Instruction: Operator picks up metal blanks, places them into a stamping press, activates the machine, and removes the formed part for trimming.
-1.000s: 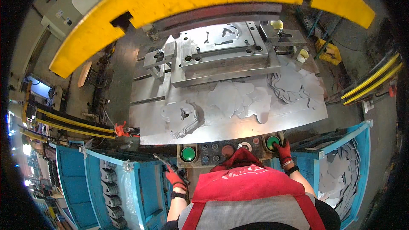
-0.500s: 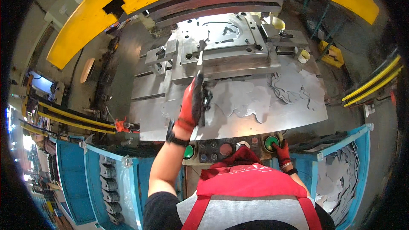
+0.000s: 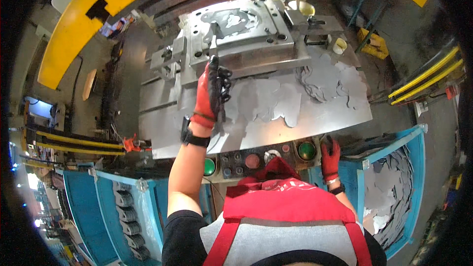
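My left hand (image 3: 211, 91), in a red and black glove, is closed round a slim hand tool (image 3: 214, 44) with a pale shank and a dark head. The tool's head reaches over the near left part of the metal die (image 3: 241, 51). On the die lies a dark grey flat sheet piece (image 3: 231, 23) with a bright opening in its middle. My right hand (image 3: 331, 160), gloved in red, is held beside the green push button (image 3: 306, 150) on the control panel, apart from it. Its fingers are spread and hold nothing I can see.
Overlapping grey sheet offcuts (image 3: 281, 103) lie on the metal press table (image 3: 236, 140) before the die. A yellow press beam (image 3: 64, 39) arches above. Blue bins flank me: stacked curved parts (image 3: 129, 216) left, sheet scrap (image 3: 391, 187) right. A second green button (image 3: 209, 167) sits left.
My right hand has come off the right green button and now sits to its right. The sheet piece on the die now looks darker, with a bright opening. The whole view has shifted.
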Demonstrator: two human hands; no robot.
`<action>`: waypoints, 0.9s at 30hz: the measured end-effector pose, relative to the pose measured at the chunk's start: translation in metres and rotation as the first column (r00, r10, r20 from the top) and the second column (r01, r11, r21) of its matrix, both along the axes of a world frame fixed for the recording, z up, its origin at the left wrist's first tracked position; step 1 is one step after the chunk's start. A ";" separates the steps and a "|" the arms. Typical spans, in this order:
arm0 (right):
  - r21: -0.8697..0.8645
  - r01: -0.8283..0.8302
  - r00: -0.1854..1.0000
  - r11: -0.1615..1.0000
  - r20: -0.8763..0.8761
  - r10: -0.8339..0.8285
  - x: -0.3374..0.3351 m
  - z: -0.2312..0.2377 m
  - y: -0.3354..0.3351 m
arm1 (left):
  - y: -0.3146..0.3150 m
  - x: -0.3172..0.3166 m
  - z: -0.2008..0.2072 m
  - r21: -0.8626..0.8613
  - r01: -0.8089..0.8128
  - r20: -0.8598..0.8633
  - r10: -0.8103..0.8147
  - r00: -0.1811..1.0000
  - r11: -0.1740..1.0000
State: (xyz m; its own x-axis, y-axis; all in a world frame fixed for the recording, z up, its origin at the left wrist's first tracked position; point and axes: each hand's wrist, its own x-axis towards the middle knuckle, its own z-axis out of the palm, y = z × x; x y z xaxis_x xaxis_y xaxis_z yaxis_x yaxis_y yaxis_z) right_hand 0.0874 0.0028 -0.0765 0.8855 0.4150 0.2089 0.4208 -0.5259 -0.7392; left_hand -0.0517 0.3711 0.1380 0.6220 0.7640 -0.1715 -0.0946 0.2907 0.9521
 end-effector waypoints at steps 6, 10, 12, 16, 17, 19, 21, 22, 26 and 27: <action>0.186 -0.335 0.924 0.924 -0.126 0.360 0.002 0.075 0.085 | -0.062 -0.094 -0.006 -0.007 -0.132 -0.098 0.131 0.987 0.991; 0.080 -0.519 0.855 0.851 0.037 0.518 -0.008 0.094 0.146 | -0.096 -0.158 -0.031 -0.001 -0.221 -0.210 0.215 0.954 0.975; 0.048 -0.574 0.813 0.818 0.152 0.562 -0.012 0.091 0.177 | -0.114 -0.179 -0.034 -0.193 -0.257 -0.208 0.216 0.954 0.947; -0.050 -0.560 0.800 0.827 0.227 0.556 -0.013 0.088 0.235 | -0.126 -0.204 -0.058 -0.180 -0.288 -0.213 0.248 0.945 0.941; -0.080 -0.541 0.791 0.837 0.292 0.538 -0.012 0.083 0.249 | -0.126 -0.207 -0.064 -0.201 -0.301 -0.204 0.261 0.944 0.932; -0.137 -0.537 0.740 0.833 0.398 0.542 -0.012 0.078 0.272 | -0.124 -0.211 -0.074 -0.245 -0.322 -0.186 0.281 0.941 0.915; -0.296 -0.570 0.644 0.767 0.419 0.640 -0.012 0.082 0.283 | -0.122 -0.212 -0.076 -0.261 -0.313 -0.174 0.274 0.946 0.913; -0.376 -0.577 0.593 0.725 0.417 0.688 -0.014 0.084 0.284 | -0.123 -0.214 -0.077 -0.273 -0.308 -0.170 0.270 0.948 0.911; -0.615 -0.565 0.465 0.550 0.314 0.828 -0.008 0.071 0.272 | -0.121 -0.219 -0.083 -0.210 -0.343 -0.164 0.313 0.935 0.915; -0.640 -0.564 0.441 0.523 0.302 0.845 -0.009 0.075 0.264 | -0.121 -0.221 -0.081 -0.187 -0.364 -0.159 0.338 0.928 0.912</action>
